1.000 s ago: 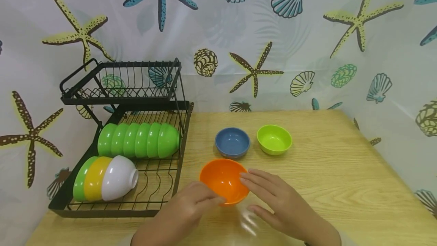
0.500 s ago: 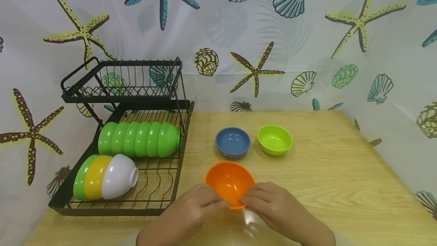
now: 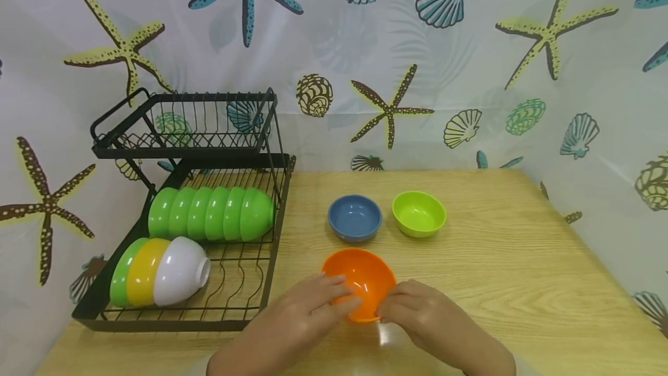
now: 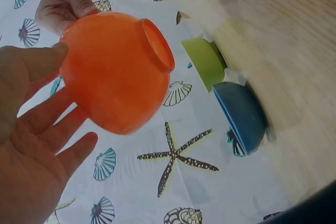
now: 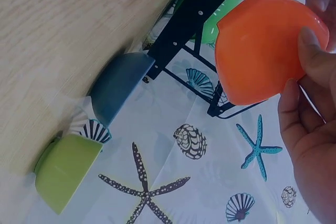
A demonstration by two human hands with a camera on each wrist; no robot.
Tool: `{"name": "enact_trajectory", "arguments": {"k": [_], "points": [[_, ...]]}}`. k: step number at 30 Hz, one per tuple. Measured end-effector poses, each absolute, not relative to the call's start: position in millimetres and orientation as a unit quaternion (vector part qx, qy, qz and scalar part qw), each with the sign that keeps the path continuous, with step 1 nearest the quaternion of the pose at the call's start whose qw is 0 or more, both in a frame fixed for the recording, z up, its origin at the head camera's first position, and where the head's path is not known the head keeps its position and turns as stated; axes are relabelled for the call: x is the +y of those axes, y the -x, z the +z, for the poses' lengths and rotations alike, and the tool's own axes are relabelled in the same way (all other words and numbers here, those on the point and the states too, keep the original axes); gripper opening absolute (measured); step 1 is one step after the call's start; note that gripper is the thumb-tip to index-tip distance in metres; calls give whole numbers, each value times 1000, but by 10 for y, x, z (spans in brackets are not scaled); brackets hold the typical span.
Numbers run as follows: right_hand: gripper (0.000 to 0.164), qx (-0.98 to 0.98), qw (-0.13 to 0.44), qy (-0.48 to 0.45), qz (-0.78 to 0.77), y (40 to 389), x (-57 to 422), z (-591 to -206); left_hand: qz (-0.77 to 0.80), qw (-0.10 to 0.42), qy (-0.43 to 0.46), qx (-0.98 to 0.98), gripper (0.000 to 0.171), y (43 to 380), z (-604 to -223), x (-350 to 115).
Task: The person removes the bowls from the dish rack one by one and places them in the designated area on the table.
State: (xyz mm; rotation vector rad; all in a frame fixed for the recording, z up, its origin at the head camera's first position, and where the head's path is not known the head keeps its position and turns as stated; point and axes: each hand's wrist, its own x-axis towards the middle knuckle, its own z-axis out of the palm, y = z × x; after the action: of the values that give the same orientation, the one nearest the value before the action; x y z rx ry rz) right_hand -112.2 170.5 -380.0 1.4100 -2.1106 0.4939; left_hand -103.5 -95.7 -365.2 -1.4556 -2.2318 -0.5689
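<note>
An orange bowl (image 3: pixel 365 277) is held off the tabletop in front of the body, its inside facing up in the head view. My right hand (image 3: pixel 425 312) pinches its near right rim; in the right wrist view the thumb (image 5: pixel 311 43) lies on the outer wall. On the other side, my left hand (image 3: pixel 313 309) has its fingers spread and fairly straight over the rim. The left wrist view shows the left thumb (image 4: pixel 50 59) against the outer wall and the other fingers apart. Beyond the orange bowl stand a blue bowl (image 3: pixel 355 217) and a lime green bowl (image 3: pixel 419 213).
A black two-tier dish rack (image 3: pixel 172 326) stands at the left. Its lower tier carries a row of green bowls (image 3: pixel 214 214), and in front a white bowl (image 3: pixel 180 271), a yellow bowl (image 3: pixel 145 272) and another green bowl (image 3: pixel 121 274). A shell-patterned curtain (image 3: pixel 334 45) hangs behind the wooden table (image 3: pixel 522 260).
The orange bowl has shifted right and slightly nearer. My right hand has gone from extended fingers to pinching the rim, while the left fingers have loosened and spread.
</note>
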Motion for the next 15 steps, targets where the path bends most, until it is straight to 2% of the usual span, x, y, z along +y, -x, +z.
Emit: {"name": "enact_trajectory", "arguments": {"k": [10,15], "points": [[45,-815,306,-462,170,1219,1942,-3781,-209,260,445,-831,42,1095,-3634,-1167],[48,-832,315,-427,162,1281,2122,-3793,-213,256,415,-847,47,1115,-3621,-1278]]}}
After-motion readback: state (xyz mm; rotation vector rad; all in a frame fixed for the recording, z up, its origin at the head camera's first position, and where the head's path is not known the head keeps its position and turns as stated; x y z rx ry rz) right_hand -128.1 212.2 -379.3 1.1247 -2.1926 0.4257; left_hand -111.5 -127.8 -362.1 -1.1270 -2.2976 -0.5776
